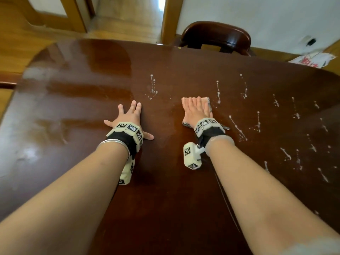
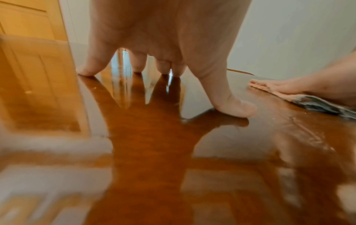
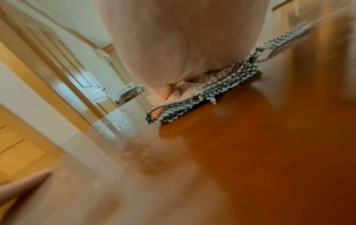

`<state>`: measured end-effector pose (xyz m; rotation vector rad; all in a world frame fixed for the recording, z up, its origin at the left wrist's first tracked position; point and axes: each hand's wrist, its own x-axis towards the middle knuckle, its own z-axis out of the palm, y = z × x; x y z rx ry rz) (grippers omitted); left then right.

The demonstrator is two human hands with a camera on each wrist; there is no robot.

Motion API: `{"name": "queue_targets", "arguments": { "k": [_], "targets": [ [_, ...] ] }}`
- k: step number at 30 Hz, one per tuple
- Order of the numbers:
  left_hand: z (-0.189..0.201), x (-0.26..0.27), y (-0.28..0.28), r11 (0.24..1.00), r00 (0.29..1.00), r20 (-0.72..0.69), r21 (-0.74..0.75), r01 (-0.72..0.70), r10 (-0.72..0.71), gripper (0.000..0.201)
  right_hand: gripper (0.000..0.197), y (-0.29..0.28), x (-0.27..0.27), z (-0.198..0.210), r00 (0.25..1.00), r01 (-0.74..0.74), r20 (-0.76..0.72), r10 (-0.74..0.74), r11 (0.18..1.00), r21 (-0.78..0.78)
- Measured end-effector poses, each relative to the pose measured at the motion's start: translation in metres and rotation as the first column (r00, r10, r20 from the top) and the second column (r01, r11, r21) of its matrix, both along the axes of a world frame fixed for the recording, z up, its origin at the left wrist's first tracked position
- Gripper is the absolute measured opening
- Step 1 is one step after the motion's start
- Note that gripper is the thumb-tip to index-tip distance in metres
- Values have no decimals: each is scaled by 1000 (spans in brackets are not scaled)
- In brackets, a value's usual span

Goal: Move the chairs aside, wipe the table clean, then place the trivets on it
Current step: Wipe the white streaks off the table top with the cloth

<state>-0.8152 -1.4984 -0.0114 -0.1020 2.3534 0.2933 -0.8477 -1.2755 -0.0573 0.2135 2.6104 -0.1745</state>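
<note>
A glossy dark brown table [image 1: 165, 181] fills the head view. My right hand [image 1: 197, 109] lies flat, fingers straight, pressing a pink cloth [image 1: 206, 100] with a grey speckled edge [image 3: 212, 91] onto the tabletop. My left hand [image 1: 128, 116] is spread flat on the table to the left of it, fingers splayed [image 2: 231, 105]. White streaks and drops of spill [image 1: 239, 129] cover the right half of the table, and a few [image 1: 152, 89] lie just beyond the hands. The left half looks wet and shiny. No trivets are in view.
A dark wooden chair [image 1: 217, 36] stands at the far edge of the table. Another chair's rail [image 1: 7, 85] shows at the left edge. White papers with red print [image 1: 312, 59] lie beyond the table's far right. An open doorway [image 1: 128, 13] is behind.
</note>
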Motion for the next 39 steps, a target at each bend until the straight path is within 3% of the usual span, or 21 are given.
{"name": "queue_targets", "arguments": {
  "k": [2,5,8,10,12,15,17,20,23,24,27,30,34,37,39],
  "targets": [
    [-1,0,-1,1000,1000,1,0,5,-5,134,64,-29,-9,-1,997,-73,-19,73,997,-10],
    [-1,-1,-1,1000,1000,-8,-9,13,-13,134,65,-60,16,7,955,-292,-58,290,956,-24],
    [-2,0,-2,1000,1000,-16,-9,16,-16,134,57,-36,56,13,897,-442,-23,441,896,-44],
    [-3,-1,-2,1000,1000,-19,-11,12,-12,134,52,-1,60,16,918,-398,-5,398,917,-27],
    [-4,0,-2,1000,999,-32,-10,19,-19,134,51,13,47,16,981,-191,17,192,981,-15],
    [-4,1,-4,1000,999,-44,-2,30,-30,134,54,-23,31,22,999,7,39,-5,999,-53],
    [-6,4,-8,998,997,-53,5,62,-62,133,62,-60,35,23,998,-61,20,63,996,-71],
    [-6,13,-22,991,989,-65,-1,135,-135,131,72,-95,70,21,953,-302,-5,303,951,-57],
    [-8,25,-39,988,985,-83,5,153,-152,129,62,-75,109,23,888,-458,18,459,888,-27],
    [-8,29,-42,990,987,-80,6,141,-140,129,59,-59,110,24,898,-438,37,439,899,-26],
    [-11,37,-43,994,991,-86,10,106,-105,128,61,-32,85,26,980,-194,50,193,981,6],
    [-13,35,-43,996,992,-91,19,86,-84,129,62,-69,67,26,997,-72,25,73,997,-34],
    [-17,35,-46,995,988,-119,12,102,-100,129,62,-117,99,28,955,-296,-27,295,951,-88],
    [-17,36,-47,994,987,-121,11,107,-105,129,62,-88,126,25,911,-411,2,412,909,-60],
    [-17,35,-46,994,988,-114,13,109,-107,129,59,-55,122,29,935,-351,36,352,936,-41]
  ]
}}
